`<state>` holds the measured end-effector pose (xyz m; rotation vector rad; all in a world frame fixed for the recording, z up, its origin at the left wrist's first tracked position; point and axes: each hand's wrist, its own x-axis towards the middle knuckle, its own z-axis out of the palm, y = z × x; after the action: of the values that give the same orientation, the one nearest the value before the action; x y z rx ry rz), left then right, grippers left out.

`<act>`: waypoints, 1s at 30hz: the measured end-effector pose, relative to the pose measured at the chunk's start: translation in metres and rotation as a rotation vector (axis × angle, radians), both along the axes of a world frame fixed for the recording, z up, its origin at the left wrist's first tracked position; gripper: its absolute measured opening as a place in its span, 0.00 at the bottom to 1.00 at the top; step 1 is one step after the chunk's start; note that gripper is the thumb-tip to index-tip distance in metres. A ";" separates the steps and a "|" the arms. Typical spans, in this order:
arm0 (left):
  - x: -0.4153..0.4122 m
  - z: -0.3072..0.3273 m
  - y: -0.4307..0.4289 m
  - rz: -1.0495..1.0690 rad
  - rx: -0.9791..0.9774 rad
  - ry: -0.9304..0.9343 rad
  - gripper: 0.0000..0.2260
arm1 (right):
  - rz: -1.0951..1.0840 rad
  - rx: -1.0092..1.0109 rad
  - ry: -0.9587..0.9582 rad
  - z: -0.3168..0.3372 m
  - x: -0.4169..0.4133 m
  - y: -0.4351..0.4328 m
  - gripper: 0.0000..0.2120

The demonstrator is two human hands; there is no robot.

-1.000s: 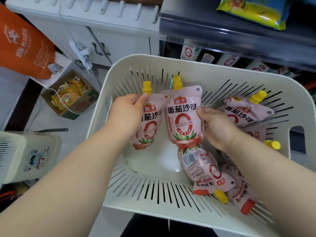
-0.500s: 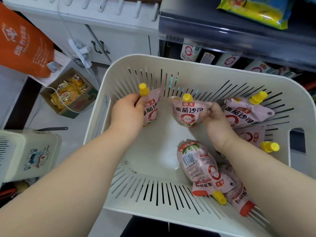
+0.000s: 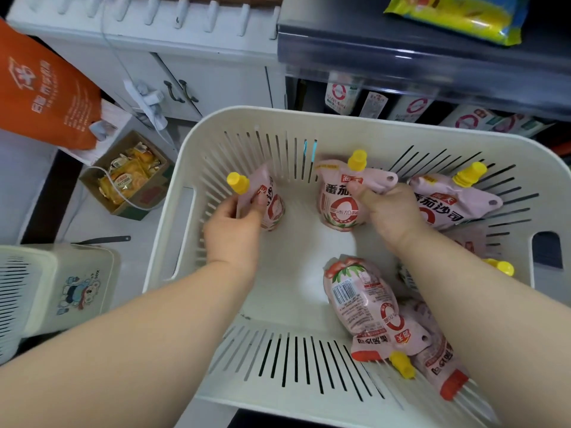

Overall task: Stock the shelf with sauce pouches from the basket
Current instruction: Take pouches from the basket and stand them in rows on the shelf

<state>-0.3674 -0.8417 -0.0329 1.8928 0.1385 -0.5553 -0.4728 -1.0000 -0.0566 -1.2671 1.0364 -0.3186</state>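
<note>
A cream slotted basket (image 3: 173,242) fills the middle of the head view. My left hand (image 3: 231,230) grips a pink sauce pouch (image 3: 273,208) with a yellow cap near the basket's far left wall. My right hand (image 3: 392,214) grips a second pink pouch (image 3: 338,205), upright at the far middle. Several more pouches lie loose: one (image 3: 448,202) against the far right wall and a pile (image 3: 370,307) at the near right. The dark shelf (image 3: 370,54) stands behind the basket, with white packs (image 3: 340,94) under it.
An orange bag (image 3: 43,88) hangs at the left. A cardboard box of yellow snacks (image 3: 126,177) sits on the floor beside a white cabinet (image 3: 191,66). A cream bin (image 3: 58,288) stands at the near left. A yellow packet (image 3: 457,17) lies on the shelf top.
Both hands have moved apart and down into the basket with their pouches. The two pouches were held together and raised; now they sit low near the far wall.
</note>
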 end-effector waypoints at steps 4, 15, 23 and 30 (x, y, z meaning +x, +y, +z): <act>-0.013 -0.009 0.005 -0.155 0.041 -0.018 0.11 | -0.017 -0.011 0.005 -0.004 0.002 0.003 0.05; 0.010 -0.019 -0.023 -0.195 0.087 -0.143 0.03 | -0.060 -0.011 -0.010 -0.008 0.004 0.018 0.09; 0.011 0.016 -0.022 -0.254 0.112 -0.211 0.09 | -0.127 -0.129 0.041 0.042 -0.003 0.015 0.09; 0.000 0.123 -0.018 -0.353 -0.350 -0.121 0.08 | -0.273 -0.224 -0.137 0.144 -0.034 0.024 0.04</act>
<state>-0.3672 -0.8597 0.0901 1.6073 -0.3578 -0.6524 -0.5072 -0.9755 0.0879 -1.2828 1.0774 -0.7383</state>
